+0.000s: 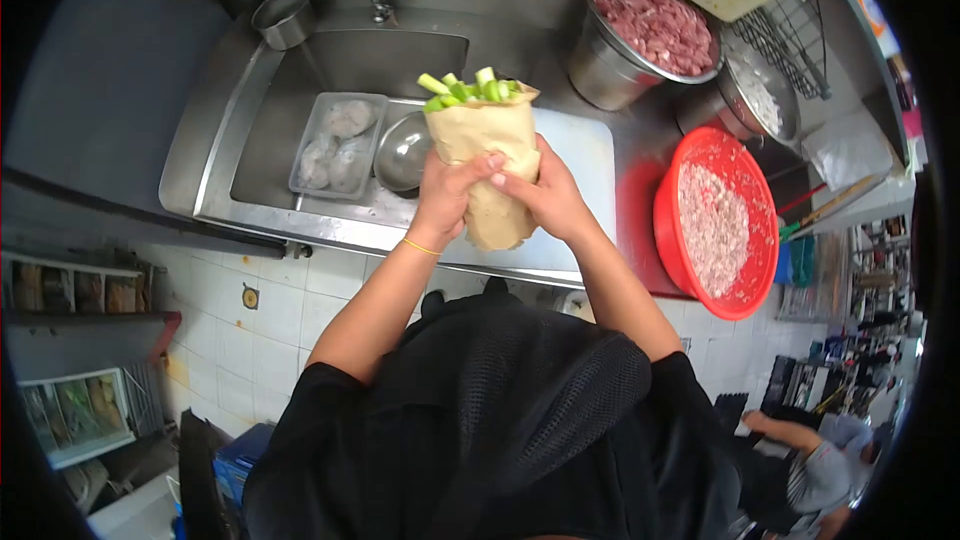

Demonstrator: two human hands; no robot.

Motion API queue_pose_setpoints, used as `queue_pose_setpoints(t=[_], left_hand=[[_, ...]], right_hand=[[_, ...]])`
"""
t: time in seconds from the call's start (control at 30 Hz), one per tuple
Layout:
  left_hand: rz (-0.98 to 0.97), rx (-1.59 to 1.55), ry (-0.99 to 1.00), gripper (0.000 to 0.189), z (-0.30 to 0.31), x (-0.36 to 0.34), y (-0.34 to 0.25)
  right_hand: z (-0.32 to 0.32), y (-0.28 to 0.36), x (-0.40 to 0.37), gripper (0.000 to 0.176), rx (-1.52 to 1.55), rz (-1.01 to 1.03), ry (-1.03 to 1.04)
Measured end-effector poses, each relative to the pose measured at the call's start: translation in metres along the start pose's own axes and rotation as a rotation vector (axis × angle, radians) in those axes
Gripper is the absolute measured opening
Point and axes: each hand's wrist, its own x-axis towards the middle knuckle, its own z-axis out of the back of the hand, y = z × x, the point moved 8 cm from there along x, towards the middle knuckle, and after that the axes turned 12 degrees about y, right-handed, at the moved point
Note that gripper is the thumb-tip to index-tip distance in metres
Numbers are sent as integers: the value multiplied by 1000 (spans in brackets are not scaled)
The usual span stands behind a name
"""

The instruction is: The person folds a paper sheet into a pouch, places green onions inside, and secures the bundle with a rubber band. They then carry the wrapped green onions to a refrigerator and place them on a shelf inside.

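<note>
Both my hands are wrapped around a brown paper-wrapped bundle (484,132), with cut green stalks (470,90) sticking out of its far end. The kind of vegetable is hard to tell; they look like scallions or celery. My left hand (447,190) grips the left side, a yellow band at its wrist. Gripping the right side is my right hand (548,190), and the two thumbs meet on the paper. Below the bundle lies a white cutting board (580,160). Just left of it sits a metal bowl (402,152).
A plastic tub (340,145) of bagged food sits at the sink (250,155) under a faucet (380,10). To the right stand a steel pot (605,70) of sliced meat, a red basin (668,210) of minced meat and another bowl (790,105). Another person (815,470) is at lower right.
</note>
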Motion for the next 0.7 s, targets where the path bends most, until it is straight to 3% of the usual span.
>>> queue_pose_setpoints(t=[0.1,0.23,0.3,0.47,0.57,0.63,0.7], left_hand=[[-73,-12,-27,52,-5,0,-9],[-31,-123,8,55,-7,-7,-15],[41,-238,185,58,-14,-10,-15],[11,-167,341,62,-11,-8,-24],[-42,-56,368,69,-17,-8,-36],[-94,31,340,73,-30,-6,-42],[-279,231,230,87,-41,-8,-57]], right_hand=[[-5,8,-1,62,185,23,33],[-10,16,-2,66,141,117,20],[-12,23,-6,70,-22,147,17],[-20,40,-12,71,-168,197,-1],[-20,30,-13,69,-65,260,15],[-9,14,-14,72,185,207,22],[5,-7,-13,78,271,207,81]])
